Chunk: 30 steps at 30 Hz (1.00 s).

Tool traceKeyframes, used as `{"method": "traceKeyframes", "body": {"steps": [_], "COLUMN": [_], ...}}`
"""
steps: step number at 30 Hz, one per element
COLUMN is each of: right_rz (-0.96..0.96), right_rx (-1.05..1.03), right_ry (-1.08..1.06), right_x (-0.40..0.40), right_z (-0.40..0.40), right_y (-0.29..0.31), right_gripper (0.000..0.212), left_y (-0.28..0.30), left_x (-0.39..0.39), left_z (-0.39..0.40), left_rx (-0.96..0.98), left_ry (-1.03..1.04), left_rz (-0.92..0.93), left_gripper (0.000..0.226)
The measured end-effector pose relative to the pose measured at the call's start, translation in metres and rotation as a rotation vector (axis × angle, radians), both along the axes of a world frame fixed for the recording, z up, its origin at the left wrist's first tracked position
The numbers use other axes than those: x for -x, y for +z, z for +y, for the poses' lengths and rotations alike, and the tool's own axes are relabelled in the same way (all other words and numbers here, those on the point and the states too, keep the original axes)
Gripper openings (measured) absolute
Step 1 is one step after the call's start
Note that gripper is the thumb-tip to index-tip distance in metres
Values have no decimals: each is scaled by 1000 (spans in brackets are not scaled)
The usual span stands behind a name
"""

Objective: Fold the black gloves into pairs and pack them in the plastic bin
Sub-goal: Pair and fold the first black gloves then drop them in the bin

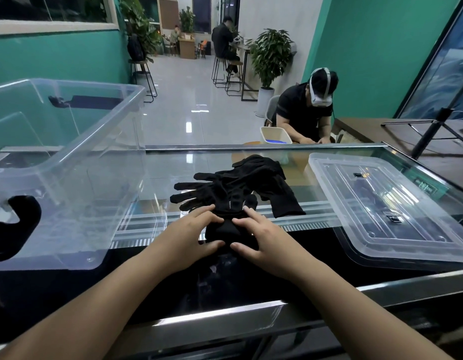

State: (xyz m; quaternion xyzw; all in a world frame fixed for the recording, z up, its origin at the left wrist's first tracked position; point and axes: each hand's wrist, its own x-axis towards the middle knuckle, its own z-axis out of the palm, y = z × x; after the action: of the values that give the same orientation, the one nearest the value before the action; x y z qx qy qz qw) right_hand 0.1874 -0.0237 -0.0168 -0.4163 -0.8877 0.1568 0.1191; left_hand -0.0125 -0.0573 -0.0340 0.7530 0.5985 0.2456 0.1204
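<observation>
A heap of loose black gloves [240, 183] lies on the glass counter, fingers pointing left. At its near edge sits a folded black glove bundle [225, 231]. My left hand [191, 237] grips the bundle's left side and my right hand [261, 240] grips its right side, thumbs pinching the near edge. The clear plastic bin [69, 162] stands at the left; something black shows through its near wall at the far left, but I cannot tell what it is.
The bin's clear lid [388, 211] lies flat at the right on the glass counter [173, 167]. A metal counter edge [225, 315] runs along the front. Beyond the counter a seated person [305, 113] wearing a headset works beside a white tub [274, 135].
</observation>
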Motion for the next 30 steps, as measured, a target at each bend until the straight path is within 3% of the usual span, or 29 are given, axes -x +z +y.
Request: {"method": "traceKeyframes", "body": {"steps": [7,11,19,27,30], "right_rz": [-1,14,13,1,-27], "right_rx": [6,0,-128,-76,-101], "right_ry": [100,133,119,117,156], "right_x": [-5,-17,-19,-23,-24], "right_z": [-1,-7,-16,-29,-30], "right_y": [0,-3,-5,-2,-2], "right_gripper": [49,47,53,48,58], "left_y": [7,7,6,10,11], "left_x": [6,6,-3,-2,-3], "left_z": [-8,-19,-18,-36,-40], "left_rx": [-72,-150,-74,-99,-113], "left_ry": [-74,-127,-99,-135,-144], "left_rz": [148,320,222,171,224], "left_gripper": [42,62,78,61,57]}}
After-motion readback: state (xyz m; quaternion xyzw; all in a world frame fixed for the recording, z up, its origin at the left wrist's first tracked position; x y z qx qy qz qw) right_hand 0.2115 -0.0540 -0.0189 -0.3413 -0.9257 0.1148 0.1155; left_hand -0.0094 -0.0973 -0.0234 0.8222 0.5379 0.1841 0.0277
